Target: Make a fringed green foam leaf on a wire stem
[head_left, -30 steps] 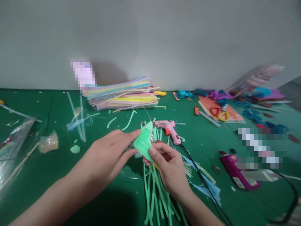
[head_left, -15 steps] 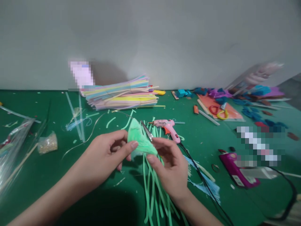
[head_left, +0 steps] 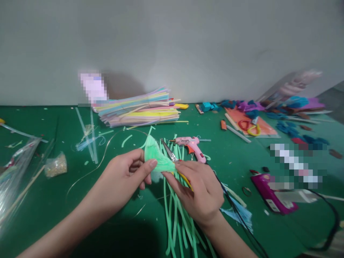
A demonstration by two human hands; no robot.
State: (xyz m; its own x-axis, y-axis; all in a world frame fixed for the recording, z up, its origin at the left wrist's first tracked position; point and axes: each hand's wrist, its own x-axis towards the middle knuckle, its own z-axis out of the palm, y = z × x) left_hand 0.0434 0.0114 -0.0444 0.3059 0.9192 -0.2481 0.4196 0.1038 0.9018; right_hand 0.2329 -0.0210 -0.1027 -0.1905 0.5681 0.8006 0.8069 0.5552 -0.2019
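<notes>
A bright green fuzzy leaf-shaped piece, seemingly made of pipe cleaners laid side by side, is held up over the table. My left hand pinches its left edge between thumb and fingers. At its right tip, the thumb and fingertips of my right hand close on the piece. Behind and below lie scissors with a yellow handle, partly covered by my right hand. Long light-green pipe cleaners spread under both, towards the front edge.
A pink glue gun lies just beyond my right hand, its black cord running forward. Bundled pastel pipe cleaners rest against the wall. A bag of beads is left; a magenta device and red-and-yellow-handled scissors are right.
My right hand has turned palm-down, its fingers now over the right tip of the green piece. The yellow scissor handle shows more beneath it. My left hand keeps its pinch.
</notes>
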